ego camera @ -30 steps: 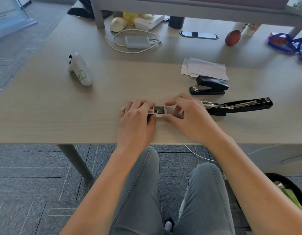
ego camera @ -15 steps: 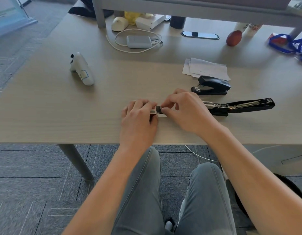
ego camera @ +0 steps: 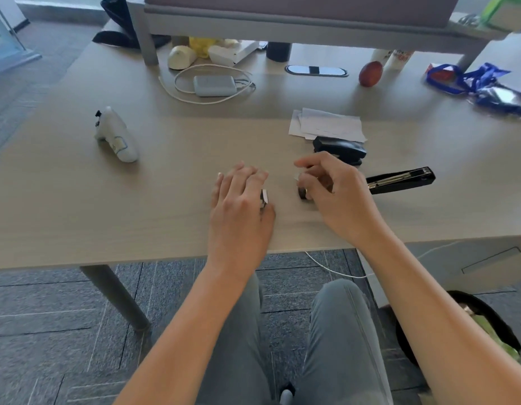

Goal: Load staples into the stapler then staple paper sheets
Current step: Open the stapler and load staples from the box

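Observation:
My left hand [ego camera: 241, 200] lies on the table, its thumb and fingers holding a small white staple box [ego camera: 264, 197] that is mostly hidden under it. A short way to the right, my right hand [ego camera: 332, 194] is curled around a small dark piece [ego camera: 302, 193] with a bit of white showing above it; I cannot tell what it is. A black stapler [ego camera: 399, 181] lies swung open just right of that hand. Behind it sit a second, closed black stapler [ego camera: 339, 150] and a small stack of white paper sheets [ego camera: 329, 125].
A white controller [ego camera: 116, 135] lies at the left. A grey power bank with a coiled white cable [ego camera: 214, 85], a red ball [ego camera: 370, 73] and a blue lanyard [ego camera: 469, 80] lie further back. The table's front edge [ego camera: 165, 258] is close to my wrists.
My hands, which were together on the staple box, have pulled apart. The right hand moved right with a small dark piece; the left hand kept the white box.

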Available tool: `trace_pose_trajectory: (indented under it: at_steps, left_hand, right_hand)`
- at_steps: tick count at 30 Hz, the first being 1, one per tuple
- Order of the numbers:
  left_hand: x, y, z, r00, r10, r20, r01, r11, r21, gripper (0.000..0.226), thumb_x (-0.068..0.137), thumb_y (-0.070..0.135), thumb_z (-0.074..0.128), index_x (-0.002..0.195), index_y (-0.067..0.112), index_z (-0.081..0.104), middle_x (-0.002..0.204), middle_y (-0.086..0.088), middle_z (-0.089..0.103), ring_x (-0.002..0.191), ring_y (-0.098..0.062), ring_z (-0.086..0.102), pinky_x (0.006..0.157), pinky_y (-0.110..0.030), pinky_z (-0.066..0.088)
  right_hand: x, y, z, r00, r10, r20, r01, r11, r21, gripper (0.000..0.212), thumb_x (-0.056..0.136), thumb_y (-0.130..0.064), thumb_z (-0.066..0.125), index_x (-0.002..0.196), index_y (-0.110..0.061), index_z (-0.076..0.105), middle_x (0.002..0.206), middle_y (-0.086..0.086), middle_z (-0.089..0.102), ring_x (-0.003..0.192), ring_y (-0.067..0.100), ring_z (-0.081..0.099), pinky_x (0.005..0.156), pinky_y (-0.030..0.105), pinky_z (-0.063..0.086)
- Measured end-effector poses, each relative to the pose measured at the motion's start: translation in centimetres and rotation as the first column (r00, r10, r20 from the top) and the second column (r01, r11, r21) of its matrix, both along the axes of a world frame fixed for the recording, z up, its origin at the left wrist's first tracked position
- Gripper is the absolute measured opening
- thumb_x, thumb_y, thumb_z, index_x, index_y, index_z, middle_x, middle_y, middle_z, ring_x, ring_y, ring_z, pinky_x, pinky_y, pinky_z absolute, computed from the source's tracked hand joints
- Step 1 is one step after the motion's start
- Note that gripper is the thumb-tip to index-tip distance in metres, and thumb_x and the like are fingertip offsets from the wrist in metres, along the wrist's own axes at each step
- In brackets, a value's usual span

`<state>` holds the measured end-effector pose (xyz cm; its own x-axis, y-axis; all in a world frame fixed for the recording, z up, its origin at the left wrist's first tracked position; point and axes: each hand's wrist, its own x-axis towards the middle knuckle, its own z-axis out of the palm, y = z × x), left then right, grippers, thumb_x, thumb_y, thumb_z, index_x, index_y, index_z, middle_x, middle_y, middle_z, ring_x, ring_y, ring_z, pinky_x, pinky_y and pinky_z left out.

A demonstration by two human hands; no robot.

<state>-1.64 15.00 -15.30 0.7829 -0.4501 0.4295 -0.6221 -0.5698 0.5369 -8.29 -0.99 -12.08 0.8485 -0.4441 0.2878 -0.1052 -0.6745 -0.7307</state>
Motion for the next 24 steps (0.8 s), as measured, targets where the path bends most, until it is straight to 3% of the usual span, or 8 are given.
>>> trace_pose_trajectory:
  at_steps: [6,9,13,17,20,24]
  left_hand:
    - [-3.0,-4.7,0.3,0.989,-0.138,-0.054,0.138,0.99,-0.009,0.048,0.088,0.009,0.065,0.135,0.007,0.058,0.134,-0.004,0.058,0.124,-0.024,0.049,0.103,-0.04,0.045]
    - [-3.9,-6.5,-0.1,0.984,-0.151,-0.096,0.153,0.988,0.011,0.052,0.093,0.014,0.063,0.143,0.008,0.05,0.14,-0.005,0.052,0.127,-0.022,0.045,0.103,-0.032,0.039]
    - [-4.1,-8.3,-0.9,0.974,-0.142,-0.175,0.154,0.987,0.054,0.063,0.096,0.022,0.06,0.152,0.009,0.035,0.149,-0.008,0.04,0.135,-0.024,0.038,0.109,-0.038,0.038]
    - [-4.2,-8.4,-1.3,0.982,-0.106,-0.153,0.122,0.987,0.103,0.067,0.096,0.027,0.06,0.154,0.012,0.03,0.151,-0.004,0.035,0.138,-0.021,0.033,0.11,-0.036,0.035]
    - [-4.4,-8.2,-1.2,0.989,-0.086,-0.121,0.103,0.985,0.141,0.067,0.097,0.03,0.058,0.155,0.014,0.028,0.154,-0.002,0.033,0.138,-0.02,0.031,0.108,-0.035,0.037]
    - [-4.5,-8.1,-1.0,0.991,-0.071,-0.112,0.089,0.983,0.159,0.067,0.098,0.032,0.056,0.156,0.016,0.028,0.154,-0.001,0.033,0.138,-0.02,0.034,0.103,-0.036,0.041]
  right_hand:
    - [-3.3,-4.5,0.0,0.993,-0.12,0.018,0.111,0.961,0.254,0.016,0.096,-0.014,0.069,0.108,-0.022,0.075,0.089,-0.004,0.075,0.059,0.009,0.066,0.06,0.026,0.053]
    - [-4.5,-6.5,0.0,0.987,-0.163,0.001,0.156,0.942,0.296,0.013,0.094,-0.012,0.073,0.104,-0.019,0.075,0.086,0.001,0.074,0.056,0.004,0.061,0.056,0.019,0.05]
    - [-5.0,-8.4,0.4,0.985,-0.169,-0.024,0.168,0.938,0.302,0.017,0.089,-0.004,0.076,0.103,-0.014,0.075,0.079,0.002,0.069,0.054,0.002,0.059,0.054,0.014,0.047]
    - [-4.2,-9.8,0.4,0.984,-0.165,-0.071,0.177,0.959,0.22,0.02,0.086,-0.006,0.077,0.101,-0.02,0.076,0.082,0.0,0.071,0.058,0.005,0.061,0.057,0.016,0.048]
    - [-3.6,-10.6,0.4,0.983,-0.167,-0.07,0.17,0.985,0.038,0.018,0.09,-0.013,0.073,0.107,-0.019,0.076,0.087,-0.002,0.074,0.059,0.008,0.061,0.068,0.028,0.051]
    - [-3.3,-11.0,1.4,0.977,-0.139,-0.161,0.103,0.971,-0.214,0.023,0.097,-0.021,0.065,0.119,-0.019,0.071,0.098,-0.004,0.074,0.071,0.014,0.064,0.077,0.029,0.051]
